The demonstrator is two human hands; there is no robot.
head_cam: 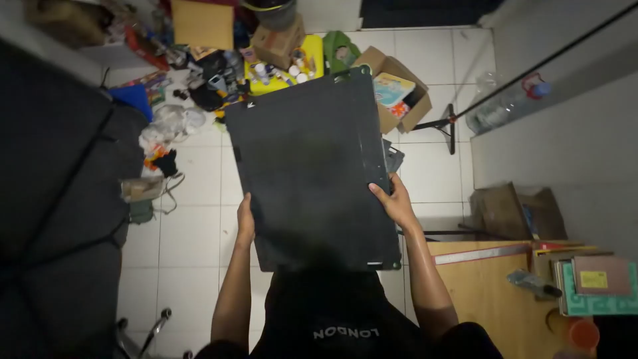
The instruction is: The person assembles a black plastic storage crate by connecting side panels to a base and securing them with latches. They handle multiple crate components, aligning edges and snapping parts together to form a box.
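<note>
I hold a dark flat panel [309, 166] out in front of me above the white tiled floor [193, 233], its long sides running away from my chest. My left hand [245, 223] is clamped on the panel's left edge near the bottom corner, the fingers hidden under the panel. My right hand [395, 199] grips the right edge a little higher up, thumb lying on the top face and fingers curled around the rim. The panel hides most of the floor below it. Past the panel's far end sits a yellow tray [312, 56] with small bottles, and just right of that end an open cardboard box [399, 93] with colourful things inside. Left of the panel lie crumpled bags and loose clutter [169, 126], and further left a large dark padded surface [53, 186]. To the right of the panel's near corner stands a wooden table [485, 292] carrying a green box [595, 292], and behind that a brown paper bag [508, 213] leans against the wall.
</note>
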